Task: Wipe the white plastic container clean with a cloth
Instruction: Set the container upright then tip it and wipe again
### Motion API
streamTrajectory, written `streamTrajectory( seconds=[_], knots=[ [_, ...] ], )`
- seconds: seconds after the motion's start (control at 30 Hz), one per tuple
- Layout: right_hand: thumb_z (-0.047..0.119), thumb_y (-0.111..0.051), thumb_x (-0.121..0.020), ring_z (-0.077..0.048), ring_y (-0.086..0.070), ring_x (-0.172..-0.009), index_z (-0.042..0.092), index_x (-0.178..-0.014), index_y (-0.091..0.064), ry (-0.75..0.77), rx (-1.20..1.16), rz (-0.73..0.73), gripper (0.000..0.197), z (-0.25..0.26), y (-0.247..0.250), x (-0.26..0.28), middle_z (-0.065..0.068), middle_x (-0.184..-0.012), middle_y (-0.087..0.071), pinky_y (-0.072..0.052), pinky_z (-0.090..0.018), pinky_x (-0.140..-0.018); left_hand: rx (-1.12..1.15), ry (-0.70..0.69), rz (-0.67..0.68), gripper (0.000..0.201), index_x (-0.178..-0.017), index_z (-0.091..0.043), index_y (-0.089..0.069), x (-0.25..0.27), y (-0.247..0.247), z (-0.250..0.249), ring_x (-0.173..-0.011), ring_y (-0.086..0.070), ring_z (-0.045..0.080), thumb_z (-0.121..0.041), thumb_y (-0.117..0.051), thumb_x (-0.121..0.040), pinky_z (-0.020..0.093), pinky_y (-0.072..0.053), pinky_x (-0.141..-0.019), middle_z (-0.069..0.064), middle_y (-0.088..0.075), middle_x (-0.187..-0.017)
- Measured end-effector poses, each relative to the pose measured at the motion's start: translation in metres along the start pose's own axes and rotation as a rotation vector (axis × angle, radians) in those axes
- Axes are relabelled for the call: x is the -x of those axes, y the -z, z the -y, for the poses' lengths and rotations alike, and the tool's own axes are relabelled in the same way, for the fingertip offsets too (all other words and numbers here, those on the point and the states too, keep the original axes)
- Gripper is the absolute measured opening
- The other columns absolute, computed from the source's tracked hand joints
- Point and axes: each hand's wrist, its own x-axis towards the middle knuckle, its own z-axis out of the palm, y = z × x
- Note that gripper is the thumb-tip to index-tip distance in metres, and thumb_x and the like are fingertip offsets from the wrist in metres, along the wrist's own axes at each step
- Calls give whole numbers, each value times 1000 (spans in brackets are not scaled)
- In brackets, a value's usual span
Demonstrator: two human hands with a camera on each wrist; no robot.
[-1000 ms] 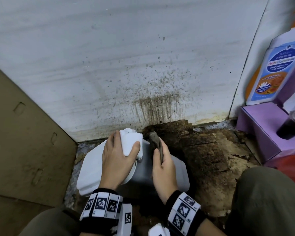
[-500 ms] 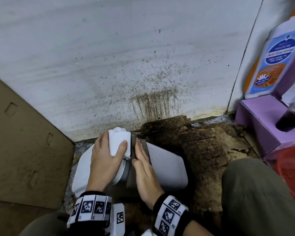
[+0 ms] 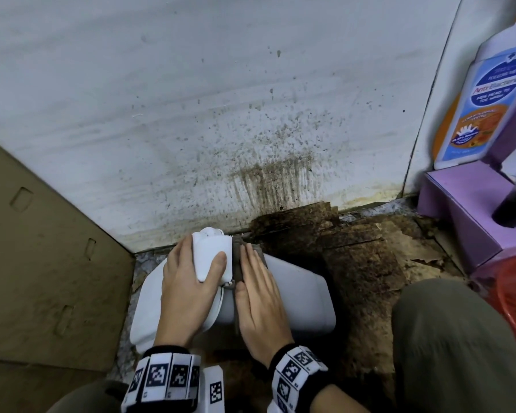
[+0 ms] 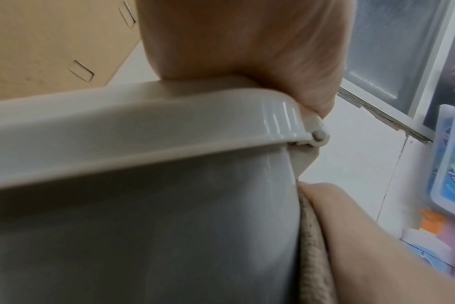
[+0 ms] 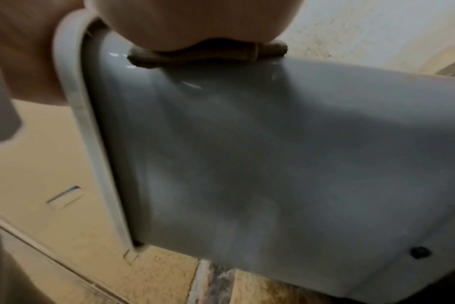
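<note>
1. White plastic container (image 3: pixel 298 296) lies on its side on the floor, at 6 o'clock in the head view, lid end toward 9 o'clock.
2. Left hand (image 3: pixel 188 281): fingers curled round the lid's flip latch (image 3: pixel 212 254), bracing it.
3. Right hand (image 3: pixel 259 296): fingers straight, flat, pressing a brown cloth (image 3: pixel 237 263) onto the container wall beside the rim.
4. Risk: the latch hinge may yield under bracing force; the smooth wall may let the cloth slip; the soiled cardboard (image 3: pixel 355 257) at 3 o'clock could re-dirty the cloth.
</note>
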Motion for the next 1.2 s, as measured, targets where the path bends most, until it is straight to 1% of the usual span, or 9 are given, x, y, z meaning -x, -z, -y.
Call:
streamTrajectory(
  seconds=[0.2, 0.33, 0.4, 0.5, 0.6, 0.7, 0.87, 0.97, 1.2],
  knots=[
    [41, -16, -104, -1, -4, -154, 24, -160, -16, -134, -31, -48, 58, -45, 0, 5, 13, -167, -11, -11, -31, -126, -7, -3, 4, 100, -156, -20, -31, 0, 1, -2, -144, -32, 25, -79, -35, -75, 44, -30, -115, 5, -34, -158],
    [39, -17, -104, 0, -2, -153, 28, -159, -13, -309, -61, -33, 56, -86, 5, 17, 13, -167, -7, -7, -31, -127, 11, 3, 6, 98, -157, -19, -32, -2, 7, 8, -143, -33, 26, -77, -37, -78, 45, -30, -116, 8, -36, -157],
    [36, -19, -104, -2, -2, -154, 30, -156, -11, -412, -88, -46, 53, -102, 9, 20, 15, -164, -5, -1, -26, -126, 13, -4, 7, 98, -156, -18, -33, -2, 7, 9, -143, -33, 25, -77, -37, -78, 45, -29, -116, 8, -37, -157],
    [25, -23, -108, -1, -1, -151, 20, -158, -14, -503, -76, -35, 51, -111, 12, 19, 8, -166, -7, 6, -16, -120, 10, -14, 5, 98, -156, -17, -33, -2, 5, 6, -143, -32, 26, -76, -36, -78, 45, -27, -117, 10, -37, -157],
    [36, -17, -100, 1, -2, -148, 20, -159, -16, -524, -57, -76, 60, -110, 7, 17, 2, -168, -12, 4, -20, -122, -3, -16, 11, 98, -156, -15, -33, -2, 5, 6, -143, -32, 27, -75, -35, -78, 45, -27, -118, 11, -37, -157],
    [36, -16, -101, -6, -4, -154, 21, -159, -14, -537, -44, -77, 60, -95, 3, 13, 3, -168, -11, 1, -26, -125, -3, -14, 11, 98, -155, -16, -33, -2, 6, 6, -143, -32, 27, -75, -35, -78, 43, -27, -117, 11, -37, -156],
    [51, -9, -96, -5, -5, -154, 22, -158, -20, -332, -109, -146, 70, -36, -8, 0, 8, -167, -13, -3, -27, -126, -13, -13, 10, 97, -155, -17, -33, 0, 2, 4, -142, -32, 28, -76, -35, -78, 47, -29, -116, 10, -36, -156],
    [48, -9, -100, -2, -3, -154, 22, -159, -20, -185, -101, -107, 65, -10, -14, -5, 8, -167, -14, -4, -27, -125, -3, -16, 2, 97, -154, -16, -35, -1, 5, 6, -142, -33, 28, -75, -35, -78, 45, -28, -117, 11, -37, -155],
    [31, -26, -104, -8, -15, -154, 19, -158, -26, 18, 64, -67, 55, -40, -3, 4, 4, -167, -21, -17, -28, -124, 42, -23, -3, 96, -154, -15, -35, 0, 12, 13, -143, -33, 25, -74, -38, -78, 41, -27, -118, 10, -37, -155]
  ],
)
